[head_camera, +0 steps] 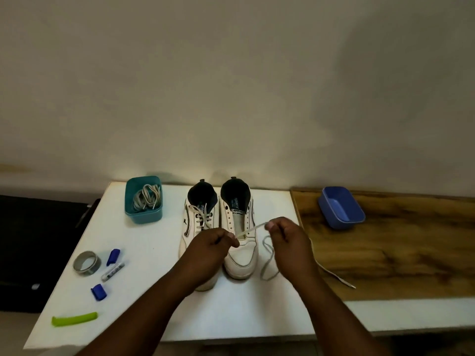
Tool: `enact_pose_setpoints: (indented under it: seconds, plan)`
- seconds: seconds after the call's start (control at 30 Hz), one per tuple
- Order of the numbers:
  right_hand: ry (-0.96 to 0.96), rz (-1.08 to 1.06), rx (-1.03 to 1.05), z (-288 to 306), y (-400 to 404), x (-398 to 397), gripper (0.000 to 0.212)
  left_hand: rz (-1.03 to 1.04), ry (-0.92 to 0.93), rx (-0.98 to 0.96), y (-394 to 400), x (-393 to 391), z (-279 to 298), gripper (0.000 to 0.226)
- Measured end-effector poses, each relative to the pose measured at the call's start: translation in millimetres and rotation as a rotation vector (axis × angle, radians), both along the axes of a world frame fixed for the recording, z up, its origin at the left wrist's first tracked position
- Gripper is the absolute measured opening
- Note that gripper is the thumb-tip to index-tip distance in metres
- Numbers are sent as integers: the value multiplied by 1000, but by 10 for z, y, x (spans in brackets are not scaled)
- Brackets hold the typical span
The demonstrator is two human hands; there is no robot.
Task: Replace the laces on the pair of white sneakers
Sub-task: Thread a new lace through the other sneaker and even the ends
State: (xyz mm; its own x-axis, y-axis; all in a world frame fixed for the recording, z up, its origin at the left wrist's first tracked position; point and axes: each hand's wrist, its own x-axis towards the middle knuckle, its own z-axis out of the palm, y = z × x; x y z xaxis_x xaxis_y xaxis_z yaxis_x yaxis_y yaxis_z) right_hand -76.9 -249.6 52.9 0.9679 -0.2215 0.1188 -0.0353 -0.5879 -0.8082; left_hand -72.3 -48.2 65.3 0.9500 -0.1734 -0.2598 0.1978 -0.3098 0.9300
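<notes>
On the white worktop (144,278) two white sneakers (241,237) stand side by side. Over the right sneaker, the left hand (213,242) and right hand (285,233) each pinch the grey lace (253,228) taut between them; its tail loops right of that sneaker.

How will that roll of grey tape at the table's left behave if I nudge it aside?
The tape roll lies flat on its side, so it should slide, not roll. It looks thin and hollow, so probably light. The marker lies close beside it and may get bumped.
</notes>
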Motion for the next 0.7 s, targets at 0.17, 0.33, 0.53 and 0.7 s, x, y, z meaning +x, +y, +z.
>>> enact_pose_setpoints:
  seconds: [0.17, 0.33, 0.53, 0.7]
  plan:
    - [210, -54, -245, -212, -241, 71, 17, 25, 36, 42, 7, 8, -260, 28]
    - [110, 483, -171, -167, 224, 32, 56, -6, -50, 52, -78, 109, -281, 31]
    - [63, 338, -35, -194, 193, 101, 16, 77, 28, 30, -159, 211, -288, 35]
    - [97, 309, 94, -208, 189, 145, 13, 135, 62, -3, -230, 293, -294, 42]
